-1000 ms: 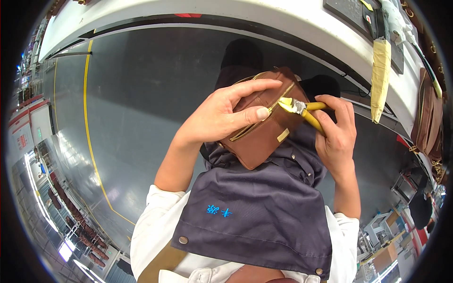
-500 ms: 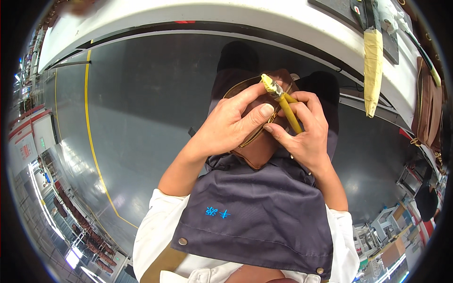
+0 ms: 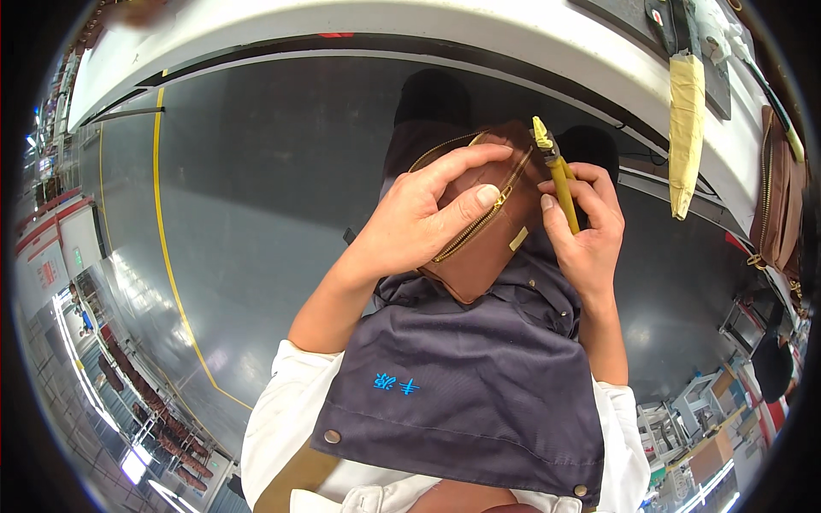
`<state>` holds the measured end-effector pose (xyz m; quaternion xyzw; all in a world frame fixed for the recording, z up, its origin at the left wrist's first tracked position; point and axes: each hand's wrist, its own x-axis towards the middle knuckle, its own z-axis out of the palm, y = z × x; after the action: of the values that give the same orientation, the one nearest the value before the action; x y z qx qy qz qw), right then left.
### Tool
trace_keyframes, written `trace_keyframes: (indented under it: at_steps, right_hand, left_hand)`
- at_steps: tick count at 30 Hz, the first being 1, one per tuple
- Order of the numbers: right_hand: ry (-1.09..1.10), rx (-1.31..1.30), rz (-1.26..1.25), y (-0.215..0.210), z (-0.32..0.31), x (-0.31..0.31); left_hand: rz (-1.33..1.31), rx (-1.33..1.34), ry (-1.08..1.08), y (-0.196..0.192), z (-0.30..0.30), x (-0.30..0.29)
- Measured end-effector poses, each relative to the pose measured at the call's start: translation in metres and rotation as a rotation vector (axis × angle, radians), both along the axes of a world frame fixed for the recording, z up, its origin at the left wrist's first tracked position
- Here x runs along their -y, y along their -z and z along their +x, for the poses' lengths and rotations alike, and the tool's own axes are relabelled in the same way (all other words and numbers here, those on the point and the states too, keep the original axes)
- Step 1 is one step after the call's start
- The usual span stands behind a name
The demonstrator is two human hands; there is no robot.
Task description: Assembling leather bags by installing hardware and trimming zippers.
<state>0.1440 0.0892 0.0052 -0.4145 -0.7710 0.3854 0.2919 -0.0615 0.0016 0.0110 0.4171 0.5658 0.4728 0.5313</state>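
Note:
A brown leather zip pouch (image 3: pixel 479 261) lies on my lap, its brass zipper open along the top. My left hand (image 3: pixel 423 209) grips the pouch at its opening, with the thumb near the gold zipper pull (image 3: pixel 503 197) and the fingers over the far side. To the right of the pouch, my right hand (image 3: pixel 593 224) holds pliers (image 3: pixel 562 192) by their yellow handles. Yellow tape wraps the jaws, which point up and stand apart from the zipper. A small gold plate (image 3: pixel 518 238) shows on the pouch's front.
A white table edge (image 3: pixel 359 30) curves across the far side. At its right hang a yellow-wrapped tool (image 3: pixel 686 141) and another brown zip pouch (image 3: pixel 780 201). Grey floor with a yellow line (image 3: pixel 171 282) stretches to the left. A dark apron (image 3: pixel 462 376) covers my front.
My right hand has drawn the pliers away from the zipper, to the right. The pouch's front and its gold plate have come into sight. My left hand has stayed nearly still.

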Motion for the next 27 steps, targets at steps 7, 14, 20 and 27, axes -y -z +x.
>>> trace_keyframes:
  at_steps: [7,14,20,27]
  right_hand:
    - [-0.057,0.005,-0.011,0.004,-0.004,0.003]
    - [-0.084,0.046,-0.007,0.004,-0.002,0.003]
    - [-0.117,0.083,0.005,0.002,0.001,0.003]
    - [-0.131,0.076,0.055,0.003,0.002,0.002]
  left_hand:
    - [-0.081,0.047,0.063,-0.006,-0.003,-0.001]
    - [-0.088,0.078,0.038,-0.006,-0.003,0.001]
    - [-0.099,0.042,0.066,-0.010,-0.004,0.002]
    - [-0.105,0.057,0.065,-0.012,-0.004,0.001]
